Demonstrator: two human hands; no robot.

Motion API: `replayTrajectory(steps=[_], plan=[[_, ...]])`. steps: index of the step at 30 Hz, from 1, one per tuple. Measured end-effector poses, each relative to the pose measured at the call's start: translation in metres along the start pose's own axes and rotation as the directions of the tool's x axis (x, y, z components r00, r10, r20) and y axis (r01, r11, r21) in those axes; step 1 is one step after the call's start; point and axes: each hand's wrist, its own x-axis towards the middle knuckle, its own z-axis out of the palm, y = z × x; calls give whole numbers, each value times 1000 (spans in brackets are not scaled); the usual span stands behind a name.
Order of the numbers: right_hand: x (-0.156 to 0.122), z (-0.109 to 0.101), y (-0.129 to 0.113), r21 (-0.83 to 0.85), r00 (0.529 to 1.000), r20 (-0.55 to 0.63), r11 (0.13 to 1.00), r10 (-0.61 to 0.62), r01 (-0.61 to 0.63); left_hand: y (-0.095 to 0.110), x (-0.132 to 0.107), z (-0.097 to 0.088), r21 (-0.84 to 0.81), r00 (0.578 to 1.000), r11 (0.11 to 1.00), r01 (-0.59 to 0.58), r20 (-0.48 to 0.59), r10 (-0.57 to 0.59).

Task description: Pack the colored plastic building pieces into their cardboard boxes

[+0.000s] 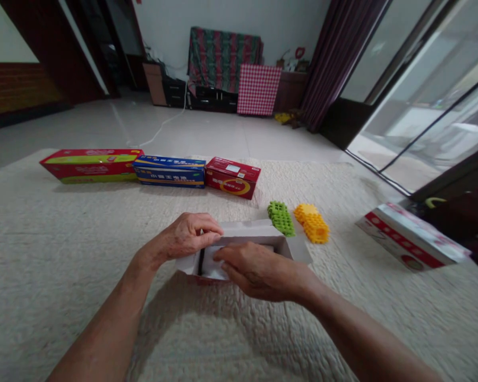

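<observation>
An open cardboard box (242, 230) with a white inside and raised flaps sits on the quilted mat in front of me. My left hand (189, 234) is closed on its left rear edge, thumb and fingers around the flap. Reaching into the box from the right, my right hand (261, 269) has its thumb and fingers bent at a smooth white packet (212, 264); its underside is hidden. A dark strip shows at the box's left inner side. Just behind the box's right end lie green interlocking plastic pieces (281, 218) and yellow ones (313, 223).
Beyond the box, a long red-and-green box (99, 167), a blue box (169, 172) and a red box (233, 178) form a row. A white-and-red box (414, 236) stands at the right. The mat (63, 265) spreads under everything; a white cable (163, 124) crosses the tiled floor.
</observation>
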Motion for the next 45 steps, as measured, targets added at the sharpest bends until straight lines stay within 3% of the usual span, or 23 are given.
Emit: replayTrajectory(steps=[2,4,6,8,12,15,21,26,30,35,40,43,45], plan=[[-14,-13,5,113,994,-81,992,69,-60,0,0,0,-4,1000,1000,4,9,-4],[-35,-31,21,202,950,-249,969,189,-140,1,1,0,-1,1000,1000,10,19,-10],[-60,-44,49,232,817,-447,929,365,-288,1,1,0,2,1000,1000,16,23,-16],[-85,-49,85,222,671,-554,864,493,-451,2,1,0,7,999,1000,14,33,-14],[-124,-36,139,213,533,-575,743,621,-635,0,0,-1,48,996,999,6,84,-10],[-137,-19,146,218,483,-603,713,635,-666,-6,-4,-5,101,996,994,35,73,-43],[-116,21,121,221,558,-580,774,593,-594,-22,-16,-20,204,992,972,114,-73,-101],[-92,61,105,145,461,-685,725,564,-673,-17,-19,-26,189,988,972,136,-102,-118],[-81,81,99,87,449,-709,699,543,-710,-11,-17,-25,170,989,978,121,-110,-103],[-74,86,92,96,410,-695,642,591,-761,-12,-17,-25,166,990,981,100,-120,-80],[-74,85,89,89,425,-654,622,625,-778,-13,-17,-26,141,985,982,122,-139,-102],[-82,79,94,73,471,-621,646,626,-760,-13,-16,-26,137,984,981,138,-135,-119],[-90,69,98,93,543,-535,684,648,-724,-14,-16,-26,136,983,980,146,-132,-129]])
